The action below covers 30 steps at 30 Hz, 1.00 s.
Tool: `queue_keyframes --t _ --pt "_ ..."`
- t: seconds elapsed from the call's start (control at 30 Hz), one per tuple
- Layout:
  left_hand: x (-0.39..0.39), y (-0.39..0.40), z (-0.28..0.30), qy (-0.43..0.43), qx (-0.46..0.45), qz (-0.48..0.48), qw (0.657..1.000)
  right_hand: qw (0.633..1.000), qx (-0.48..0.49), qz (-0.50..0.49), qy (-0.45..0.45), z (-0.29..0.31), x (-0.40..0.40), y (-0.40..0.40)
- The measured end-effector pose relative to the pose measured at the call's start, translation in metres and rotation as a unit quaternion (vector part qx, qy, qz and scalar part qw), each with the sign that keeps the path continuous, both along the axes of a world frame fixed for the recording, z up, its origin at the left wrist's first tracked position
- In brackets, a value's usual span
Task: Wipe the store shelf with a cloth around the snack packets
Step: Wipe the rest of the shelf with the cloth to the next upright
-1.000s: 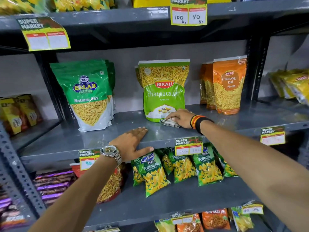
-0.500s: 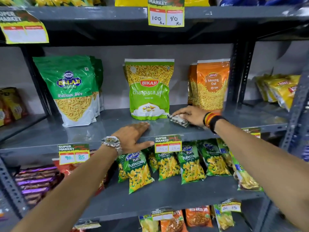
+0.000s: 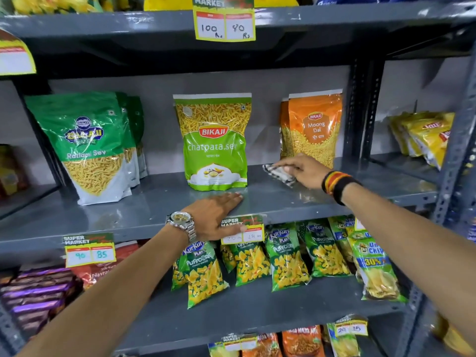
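Observation:
A grey metal shelf carries three groups of upright snack packets: green Ratlami Sev packets at the left, a green Chatpata Sev packet in the middle, orange Moong Dal packets at the right. My right hand presses a checked black-and-white cloth flat on the shelf, between the middle packet and the orange ones. My left hand lies flat and open on the shelf's front edge, below the Chatpata Sev packet, thumb over a price tag.
The shelf above hangs low over the packets. On the shelf below lie Kurkure Puffcorn packets and purple wrapped bars. An upright post stands right of the orange packets, with yellow packets in the neighbouring bay.
My right hand has slid the cloth to the right, from the foot of the Chatpata Sev packet toward the Moong Dal packets. The left hand stays on the shelf edge.

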<state>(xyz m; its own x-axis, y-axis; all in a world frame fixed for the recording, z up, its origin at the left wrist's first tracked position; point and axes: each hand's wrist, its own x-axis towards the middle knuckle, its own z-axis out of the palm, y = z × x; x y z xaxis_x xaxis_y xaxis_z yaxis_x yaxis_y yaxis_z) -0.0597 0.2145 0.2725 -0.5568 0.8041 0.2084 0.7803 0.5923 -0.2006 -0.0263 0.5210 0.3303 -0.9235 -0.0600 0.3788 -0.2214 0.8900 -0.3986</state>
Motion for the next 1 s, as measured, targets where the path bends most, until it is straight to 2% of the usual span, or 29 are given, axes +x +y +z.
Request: queue_keyframes --t 0.37,0.5,0.63,0.77,1.0 --pt "-0.001 0.004 -0.001 -0.011 0.019 -0.002 1.000 0.996 0.035 -0.079 -0.002 -0.018 -0.179 -0.016" --pt "-0.002 0.003 -0.002 -0.021 0.030 -0.005 0.999 0.993 0.050 -0.100 -0.042 -0.020 -0.226 -0.015" --pt "-0.005 0.001 -0.006 -0.020 0.027 -0.006 0.999 0.991 0.093 -0.076 -0.053 -0.010 -0.242 -0.014" --pt "-0.010 0.001 -0.010 -0.016 0.030 -0.014 0.999 0.983 0.134 -0.043 -0.116 -0.015 -0.260 -0.009" --pt "-0.007 0.000 -0.008 -0.010 0.021 -0.016 1.000 0.986 0.114 0.022 -0.116 -0.016 -0.226 -0.015"
